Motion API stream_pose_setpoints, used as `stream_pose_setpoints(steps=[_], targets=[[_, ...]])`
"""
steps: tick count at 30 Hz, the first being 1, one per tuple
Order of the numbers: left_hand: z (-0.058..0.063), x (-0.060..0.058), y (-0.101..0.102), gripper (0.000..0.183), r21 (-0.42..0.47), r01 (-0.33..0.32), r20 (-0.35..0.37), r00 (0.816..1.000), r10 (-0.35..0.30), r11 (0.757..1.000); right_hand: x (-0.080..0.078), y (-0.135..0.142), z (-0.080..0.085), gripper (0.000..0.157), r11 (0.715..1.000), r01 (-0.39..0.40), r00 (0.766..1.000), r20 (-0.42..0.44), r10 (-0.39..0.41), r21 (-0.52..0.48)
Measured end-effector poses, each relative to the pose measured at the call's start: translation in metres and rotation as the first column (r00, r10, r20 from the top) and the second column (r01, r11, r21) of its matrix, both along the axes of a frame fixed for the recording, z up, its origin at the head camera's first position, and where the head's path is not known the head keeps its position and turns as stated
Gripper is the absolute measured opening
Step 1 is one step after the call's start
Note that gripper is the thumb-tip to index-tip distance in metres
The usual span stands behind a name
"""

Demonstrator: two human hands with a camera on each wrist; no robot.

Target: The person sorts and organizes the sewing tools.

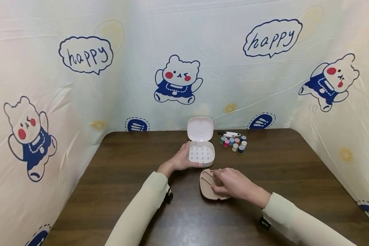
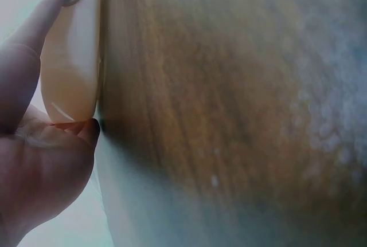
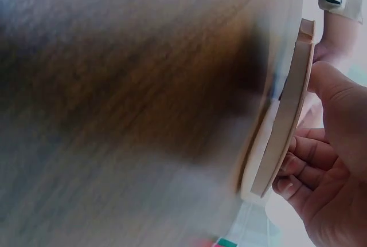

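A small white sewing box stands with its lid raised, showing rows of little pegs inside. My left hand grips it from the left, thumb along the near wall and the other fingers round the far side. Seen from the left wrist, the box wall is between thumb and fingers. Just nearer to me is a beige tray with slim moulded grooves. Over its right part my right hand holds it with bent fingers and thumb; the fingertips are partly hidden behind the tray's edge in the right wrist view.
Several thread spools in various colours stand right of the box. Behind them lie white-and-black thread snips. The brown wooden table meets a printed cloth at its back and sides.
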State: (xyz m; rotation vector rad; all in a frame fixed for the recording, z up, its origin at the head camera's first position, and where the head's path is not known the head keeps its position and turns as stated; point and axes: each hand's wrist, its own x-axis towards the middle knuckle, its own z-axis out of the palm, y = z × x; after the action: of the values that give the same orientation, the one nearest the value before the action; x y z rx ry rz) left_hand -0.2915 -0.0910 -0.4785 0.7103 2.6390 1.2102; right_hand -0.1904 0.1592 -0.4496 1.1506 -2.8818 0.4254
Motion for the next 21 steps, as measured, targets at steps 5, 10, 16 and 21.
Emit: stream_pose_setpoints(steps=[5, 10, 16, 21], targets=[[0.001, 0.000, 0.000, 0.111, -0.006, -0.006, 0.014, 1.000, 0.006, 1.000, 0.003, -0.006, -0.001, 0.022, 0.999, -0.030, 0.999, -0.011, 0.031, 0.020], [0.001, -0.001, 0.000, 0.110, -0.002, -0.006, 0.014, 1.000, 0.006, 1.000, 0.004, -0.012, -0.004, 0.021, 0.997, -0.060, 0.998, 0.009, 0.060, 0.038], [0.002, 0.000, -0.001, 0.111, -0.003, -0.004, 0.019, 1.000, 0.004, 1.000, 0.006, -0.019, -0.008, 0.021, 0.995, -0.083, 0.996, 0.016, 0.082, 0.054], [0.001, 0.001, 0.001, 0.111, -0.007, -0.015, 0.025, 1.000, 0.015, 1.000, 0.007, -0.025, -0.009, 0.021, 0.994, -0.092, 0.996, 0.027, 0.090, 0.058]])
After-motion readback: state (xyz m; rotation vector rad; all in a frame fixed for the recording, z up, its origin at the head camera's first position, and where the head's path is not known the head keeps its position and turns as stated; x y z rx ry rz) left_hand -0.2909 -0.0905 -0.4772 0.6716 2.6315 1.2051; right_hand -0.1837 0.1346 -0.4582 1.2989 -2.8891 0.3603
